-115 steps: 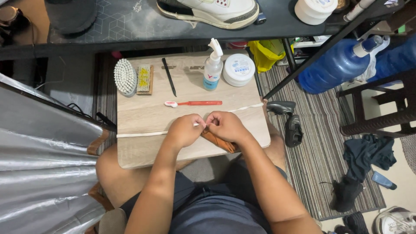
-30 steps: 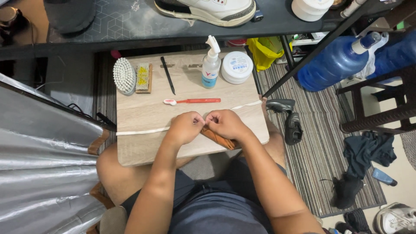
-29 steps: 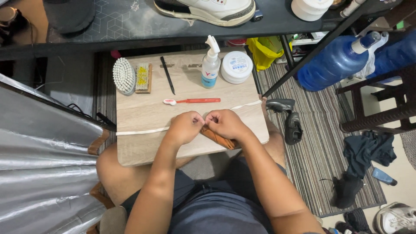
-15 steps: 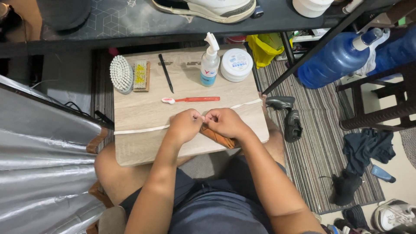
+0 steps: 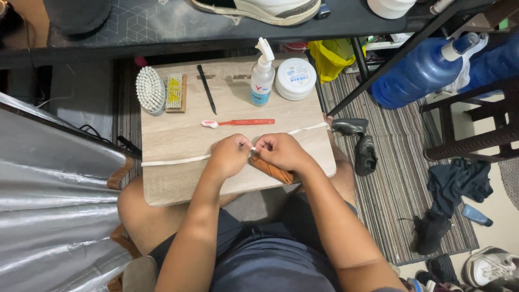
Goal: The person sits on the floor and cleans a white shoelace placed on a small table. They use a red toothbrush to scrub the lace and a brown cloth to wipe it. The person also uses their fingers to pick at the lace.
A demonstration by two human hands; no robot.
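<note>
- The wooden board point(image 5: 178, 178) lies across the person's lap and carries everything; keeping it level lets the lace lie flat while the hands work.
- The white lace point(image 5: 173, 160) stretches across the board from its left edge to the far right corner, passing between the two hands near the board's front.
- The left hand point(image 5: 230, 157) is curled closed, thumb and forefinger pinching the lace where it meets the other hand.
- The right hand point(image 5: 281, 152) is likewise curled, pinching the same spot from the other side, the fingertips almost touching; it rests over a brown cloth point(image 5: 273, 170).
- In my judgement a short, firm grip close to the working point, with the lace kept taut and untwisted on both sides, serves this step best.
- The pump bottle point(image 5: 262, 78) stands upright at the back of the board, with blue liquid in its lower part.
- The round white jar point(image 5: 295, 79) sits just beside it, lid on; its contents cannot be seen.
- A red toothbrush point(image 5: 238, 123) lies between the bottle and the hands, clear of the lace.
</note>
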